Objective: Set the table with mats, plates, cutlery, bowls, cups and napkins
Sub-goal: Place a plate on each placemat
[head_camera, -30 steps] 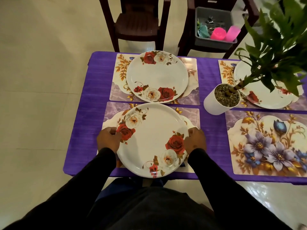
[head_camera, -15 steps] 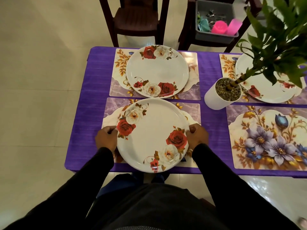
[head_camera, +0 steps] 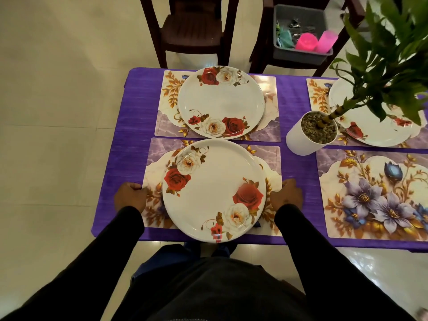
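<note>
Two hands (head_camera: pixel 130 197) (head_camera: pixel 287 197), near mat (head_camera: pixel 272 158), no writing

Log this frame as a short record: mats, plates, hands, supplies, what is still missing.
mats: four on the purple table; near-right mat bare
plates: three, on the other mats; near plate overhangs its mat's front edge
left hand: at the near mat's left edge
right hand: at that mat's right edge
supplies: grey bin on a chair, with pink cups and cutlery
missing: fourth plate, cutlery, bowls, cups, napkins on the table
other: potted plant between the settings
</note>
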Demonstrator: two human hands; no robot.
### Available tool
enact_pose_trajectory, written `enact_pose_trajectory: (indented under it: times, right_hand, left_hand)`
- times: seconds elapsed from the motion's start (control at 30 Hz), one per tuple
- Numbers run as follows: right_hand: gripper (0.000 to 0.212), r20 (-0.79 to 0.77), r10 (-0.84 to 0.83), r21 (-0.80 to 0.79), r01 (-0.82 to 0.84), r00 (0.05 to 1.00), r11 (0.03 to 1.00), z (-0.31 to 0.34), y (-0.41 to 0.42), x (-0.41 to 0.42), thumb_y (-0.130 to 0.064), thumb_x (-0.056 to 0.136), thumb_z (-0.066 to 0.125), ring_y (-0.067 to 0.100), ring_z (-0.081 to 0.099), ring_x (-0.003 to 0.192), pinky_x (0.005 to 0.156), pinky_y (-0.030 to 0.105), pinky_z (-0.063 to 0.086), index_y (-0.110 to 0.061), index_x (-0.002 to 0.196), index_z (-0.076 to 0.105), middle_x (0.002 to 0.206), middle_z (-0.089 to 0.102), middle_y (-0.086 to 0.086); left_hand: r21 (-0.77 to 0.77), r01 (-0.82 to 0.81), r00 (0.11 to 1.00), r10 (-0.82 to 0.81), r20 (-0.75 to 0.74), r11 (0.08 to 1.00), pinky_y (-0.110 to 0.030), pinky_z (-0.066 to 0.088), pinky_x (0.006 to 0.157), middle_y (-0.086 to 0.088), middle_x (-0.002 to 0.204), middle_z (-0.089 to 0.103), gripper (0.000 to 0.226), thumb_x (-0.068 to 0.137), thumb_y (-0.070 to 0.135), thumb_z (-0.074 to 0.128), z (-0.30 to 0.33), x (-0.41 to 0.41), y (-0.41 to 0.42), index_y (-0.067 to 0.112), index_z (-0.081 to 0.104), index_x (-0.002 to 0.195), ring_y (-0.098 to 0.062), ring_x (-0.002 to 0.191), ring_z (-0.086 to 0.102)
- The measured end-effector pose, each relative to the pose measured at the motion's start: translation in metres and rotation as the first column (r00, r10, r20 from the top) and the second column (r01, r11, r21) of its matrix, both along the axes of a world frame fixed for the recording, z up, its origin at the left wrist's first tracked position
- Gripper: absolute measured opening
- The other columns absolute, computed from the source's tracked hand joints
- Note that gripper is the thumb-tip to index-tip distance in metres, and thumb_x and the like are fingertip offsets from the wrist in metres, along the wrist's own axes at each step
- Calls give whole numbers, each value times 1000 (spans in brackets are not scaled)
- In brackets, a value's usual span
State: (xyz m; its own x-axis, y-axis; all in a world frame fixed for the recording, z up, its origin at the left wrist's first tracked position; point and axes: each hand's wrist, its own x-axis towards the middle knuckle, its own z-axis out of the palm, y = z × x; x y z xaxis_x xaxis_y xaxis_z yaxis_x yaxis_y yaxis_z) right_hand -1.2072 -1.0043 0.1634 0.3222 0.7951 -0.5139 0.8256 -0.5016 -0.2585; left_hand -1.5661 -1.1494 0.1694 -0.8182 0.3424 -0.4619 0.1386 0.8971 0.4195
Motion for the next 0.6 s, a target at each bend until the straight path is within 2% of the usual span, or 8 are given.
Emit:
enact_pose_trajectory:
  times: [0.17, 0.3, 0.47, 0.6]
  right_hand:
    - [43, -11, 1, -2, -1, 1000, 1000, 3, 4, 2, -14, 88, 68, 38, 57, 115, 95, 48, 53, -10, 126, 49, 126, 57, 18]
    - [36, -52, 8, 26, -7, 999, 1000, 4, 6, 6, -9, 89, 68, 34, 59, 112, 94, 43, 52, -10, 123, 53, 123, 60, 15]
    - [58, -119, 42, 77, -33, 992, 996, 12, 2, 5, -17, 93, 66, 34, 48, 131, 108, 47, 42, -19, 146, 42, 143, 51, 12]
    - [43, -135, 87, 96, -74, 987, 993, 18, -2, 4, -17, 97, 61, 32, 52, 127, 108, 46, 41, -19, 139, 53, 138, 58, 9]
  left_hand:
    - [-32, 99, 995, -99, 9, 995, -42, 48, 92, -19, 115, 70, 29, 91, 23, 72, -5, -8, -1, 1, 71, 110, -39, 108, 62]
    - [-74, 167, 985, -169, -21, 983, -40, 47, 86, -19, 106, 71, 25, 96, 22, 66, -7, -5, -5, 0, 73, 106, -38, 101, 63]
    - [-93, 179, 983, -181, -10, 979, -40, 49, 84, -19, 103, 71, 24, 95, 24, 67, -9, -6, -8, 1, 74, 100, -38, 97, 64]
    - [-86, 176, 984, -176, 10, 981, -40, 50, 85, -19, 100, 71, 23, 94, 23, 69, -8, -8, -8, 0, 74, 97, -38, 95, 64]
